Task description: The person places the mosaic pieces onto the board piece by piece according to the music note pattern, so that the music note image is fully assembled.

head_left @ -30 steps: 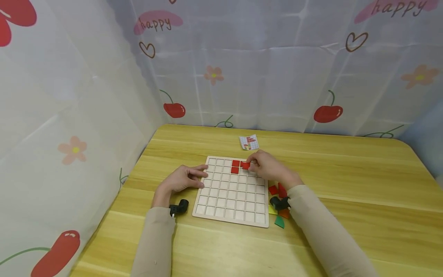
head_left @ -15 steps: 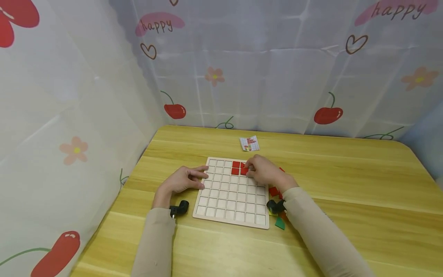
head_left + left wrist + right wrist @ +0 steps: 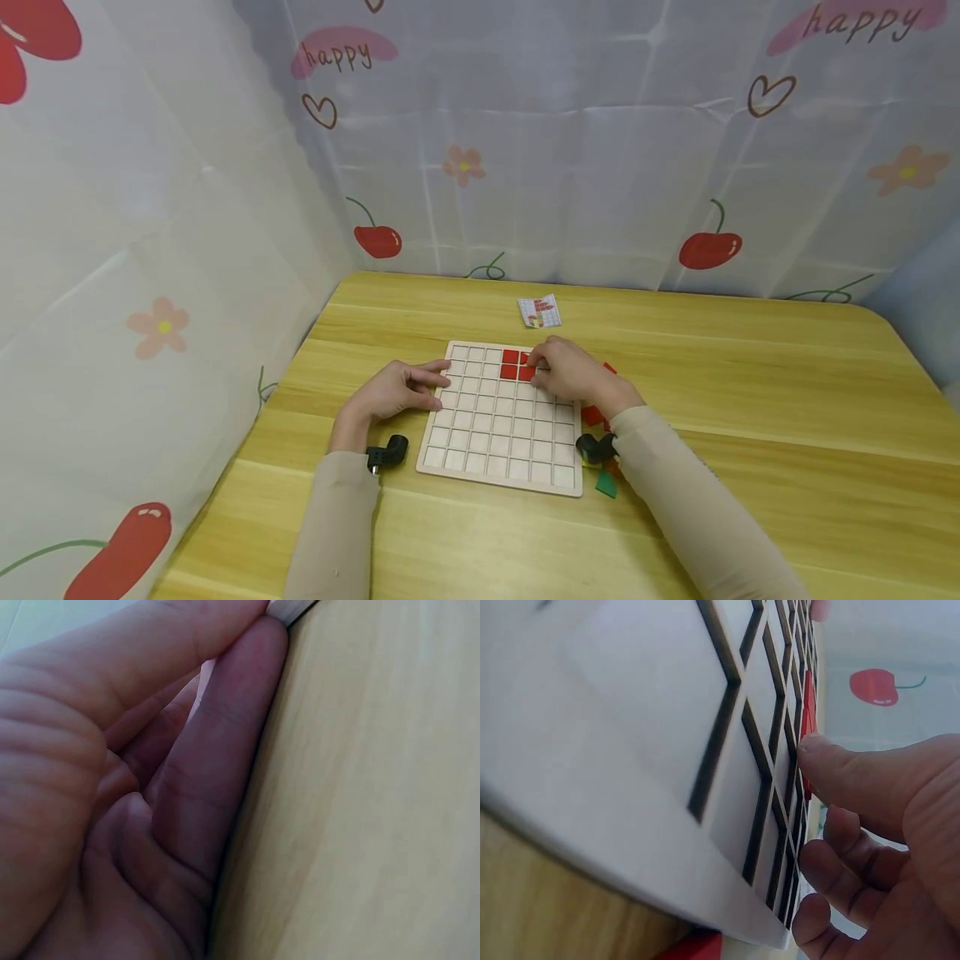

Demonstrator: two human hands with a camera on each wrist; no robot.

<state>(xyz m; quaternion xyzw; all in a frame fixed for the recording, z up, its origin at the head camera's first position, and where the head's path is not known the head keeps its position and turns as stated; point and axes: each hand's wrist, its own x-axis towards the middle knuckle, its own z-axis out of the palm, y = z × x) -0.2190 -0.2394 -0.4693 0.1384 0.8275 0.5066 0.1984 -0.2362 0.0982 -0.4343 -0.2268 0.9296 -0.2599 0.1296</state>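
Note:
A pale wooden grid board (image 3: pixel 483 423) lies flat on the table. My right hand (image 3: pixel 572 372) is over its far edge, index finger and thumb curled to a red square tile (image 3: pixel 526 373) that sits in a second-row cell. In the right wrist view the thumb (image 3: pixel 832 761) presses on the red tile (image 3: pixel 808 712). Two red squares (image 3: pixel 510 357) fill cells just left of it. Behind it a red piece (image 3: pixel 524 358) with a pointed shape is partly covered by my fingers. My left hand (image 3: pixel 392 388) rests at the board's left edge, fingertips touching the rim.
Beyond the board lies a small printed card (image 3: pixel 539 312) with a coloured grid picture. Right of the board are loose red pieces (image 3: pixel 592 415) and a green piece (image 3: pixel 606 484), some hidden under the right sleeve (image 3: pixel 675 475). Printed curtains stand behind and at the left.
My right hand has moved slightly left and toward me, bringing the red square tile down into the cell beside the lower red square. The left hand has stayed at the board's edge.

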